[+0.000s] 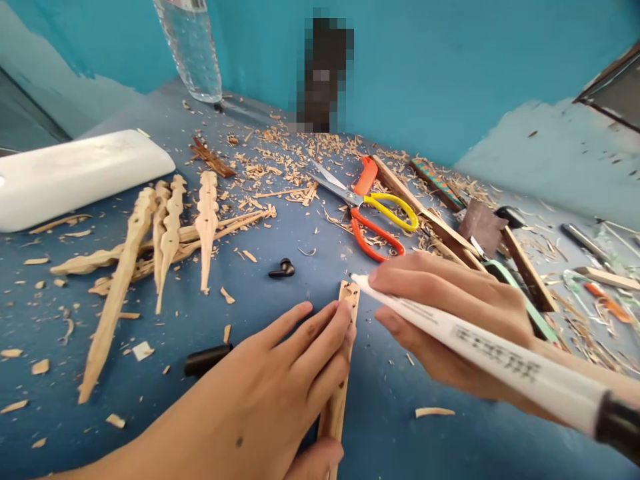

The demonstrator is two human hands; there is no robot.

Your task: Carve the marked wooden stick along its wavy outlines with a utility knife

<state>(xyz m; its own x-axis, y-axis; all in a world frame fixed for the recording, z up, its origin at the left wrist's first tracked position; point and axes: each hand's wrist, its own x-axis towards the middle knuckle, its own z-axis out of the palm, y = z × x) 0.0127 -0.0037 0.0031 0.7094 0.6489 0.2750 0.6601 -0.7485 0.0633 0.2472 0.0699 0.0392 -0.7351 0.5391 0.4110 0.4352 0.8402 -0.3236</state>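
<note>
Wall (425, 73): bright teal paint, with pale bare-looking patches at both sides.
Desk (395, 440): blue top, honestly covered in curly wood shavings (280, 150), thickest toward the wall.
Wooden strip (334, 417): lying on the desk right in front of the person, dark marks at its far end.
Left grip (300, 367): holding that strip down, fingers laid over it, thumb on the nearer part.
Right grip (450, 313): closed around a white marker (475, 350), tip right by the strip's far end. Can't tell if it's actually touching.
Earbud (286, 269): black, sitting loose beyond the left grip.
Black cap (206, 361): partly tucked behind the left grip.
Carved wooden sticks (119, 290): wavy-edged bunch over on the left, some crossing others, near a white slab (80, 173).
Scissors (354, 198): open blades, one yellow handle loop, one red-orange.
Water bottle (196, 57): clear plastic, back left.
</note>
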